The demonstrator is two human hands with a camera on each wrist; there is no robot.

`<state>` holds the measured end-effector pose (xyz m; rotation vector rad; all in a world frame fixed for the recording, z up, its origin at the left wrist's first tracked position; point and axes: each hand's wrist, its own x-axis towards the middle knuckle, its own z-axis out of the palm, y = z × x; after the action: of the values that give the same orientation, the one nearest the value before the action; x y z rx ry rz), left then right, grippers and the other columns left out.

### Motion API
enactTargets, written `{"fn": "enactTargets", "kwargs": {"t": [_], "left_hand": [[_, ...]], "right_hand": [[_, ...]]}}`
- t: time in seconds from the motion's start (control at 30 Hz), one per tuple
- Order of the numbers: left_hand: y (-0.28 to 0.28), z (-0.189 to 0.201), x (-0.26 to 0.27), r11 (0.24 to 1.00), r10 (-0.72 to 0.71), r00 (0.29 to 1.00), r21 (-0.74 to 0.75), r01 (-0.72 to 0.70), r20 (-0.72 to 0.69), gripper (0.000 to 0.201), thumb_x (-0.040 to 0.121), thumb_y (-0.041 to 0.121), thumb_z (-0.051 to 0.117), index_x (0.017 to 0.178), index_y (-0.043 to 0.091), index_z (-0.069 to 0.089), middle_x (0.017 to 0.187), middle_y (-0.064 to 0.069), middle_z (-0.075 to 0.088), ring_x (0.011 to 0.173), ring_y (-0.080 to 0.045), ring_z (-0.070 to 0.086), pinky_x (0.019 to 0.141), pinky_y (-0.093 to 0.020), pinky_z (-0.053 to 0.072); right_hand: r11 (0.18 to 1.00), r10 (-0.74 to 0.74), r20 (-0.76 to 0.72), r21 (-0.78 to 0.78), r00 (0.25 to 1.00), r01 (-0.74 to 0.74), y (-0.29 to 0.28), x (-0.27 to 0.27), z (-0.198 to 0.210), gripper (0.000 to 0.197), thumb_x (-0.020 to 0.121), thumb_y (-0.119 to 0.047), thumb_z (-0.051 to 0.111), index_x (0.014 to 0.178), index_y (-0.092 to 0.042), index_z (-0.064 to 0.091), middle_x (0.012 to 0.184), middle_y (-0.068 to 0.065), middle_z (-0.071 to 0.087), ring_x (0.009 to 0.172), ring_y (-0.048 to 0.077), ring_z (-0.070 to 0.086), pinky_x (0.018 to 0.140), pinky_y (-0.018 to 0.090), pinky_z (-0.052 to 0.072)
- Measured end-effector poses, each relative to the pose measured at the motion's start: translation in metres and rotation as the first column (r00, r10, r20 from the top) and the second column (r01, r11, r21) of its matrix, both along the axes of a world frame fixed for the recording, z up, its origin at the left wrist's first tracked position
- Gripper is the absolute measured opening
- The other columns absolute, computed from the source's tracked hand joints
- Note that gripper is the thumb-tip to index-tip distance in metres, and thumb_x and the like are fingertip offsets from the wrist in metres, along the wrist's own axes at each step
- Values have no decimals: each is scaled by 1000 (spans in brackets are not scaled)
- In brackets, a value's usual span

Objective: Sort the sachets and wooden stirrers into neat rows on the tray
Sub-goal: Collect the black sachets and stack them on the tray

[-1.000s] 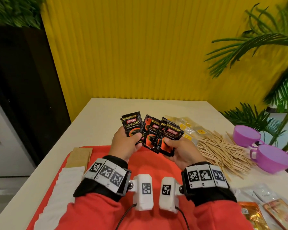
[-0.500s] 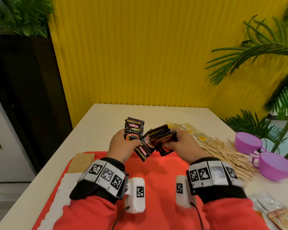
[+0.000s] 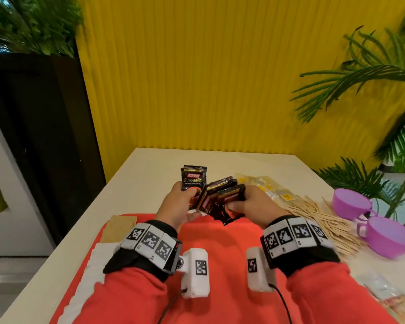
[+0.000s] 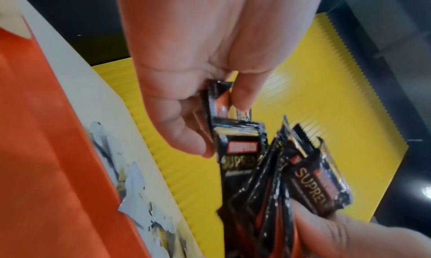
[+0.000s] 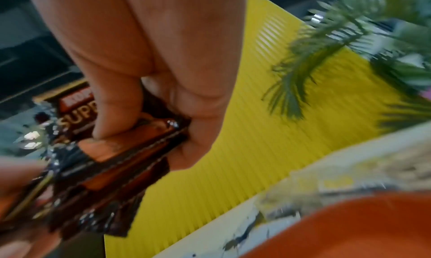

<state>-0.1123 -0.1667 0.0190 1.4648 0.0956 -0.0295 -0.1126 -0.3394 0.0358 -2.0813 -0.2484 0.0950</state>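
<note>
Above the far end of the red tray (image 3: 222,237) both hands hold black coffee sachets. My left hand (image 3: 180,202) pinches an upright black sachet (image 3: 193,181) (image 4: 238,151) between thumb and fingers. My right hand (image 3: 250,204) grips a fanned bunch of black sachets (image 3: 222,197) (image 5: 121,162), tilted toward the left hand. Brown sachets (image 3: 119,228) and a row of white sachets (image 3: 84,284) lie along the tray's left side. A pile of wooden stirrers (image 3: 323,223) lies on the table to the right of the tray.
Two purple cups (image 3: 388,237) stand at the right beside the stirrers. Clear packets with yellow labels (image 3: 267,188) lie beyond the right hand. More sachets (image 3: 400,307) lie at the near right corner. Palm leaves (image 3: 365,176) overhang the table's right edge.
The fanned bunch in my right hand has tilted from facing me to lying edge-on. One sachet has separated into my left hand, held upright. Both hands moved slightly forward.
</note>
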Motion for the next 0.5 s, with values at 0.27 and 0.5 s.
{"fn": "enactTargets", "kwargs": {"t": [0.27,0.5], "left_hand": [[-5,-16,0,998,46,990,-24,-50,-136,26,88,-10,45,102,10,52,91,-13,61,74,-25,61,82,-53,51],[-12,-10,-3,986,-97,966,-158,59,-242,14,92,3,48,103,13,47,94,-14,59,71,-24,58,52,-29,48]], "right_hand": [[848,-85,-375,460,923,265,14,-2,-17,21,89,8,50,94,-11,56,79,5,59,69,17,56,59,30,46],[861,-83,-507,396,858,318,36,6,-29,25,86,7,55,105,-9,54,91,12,60,79,25,59,61,37,51]]}}
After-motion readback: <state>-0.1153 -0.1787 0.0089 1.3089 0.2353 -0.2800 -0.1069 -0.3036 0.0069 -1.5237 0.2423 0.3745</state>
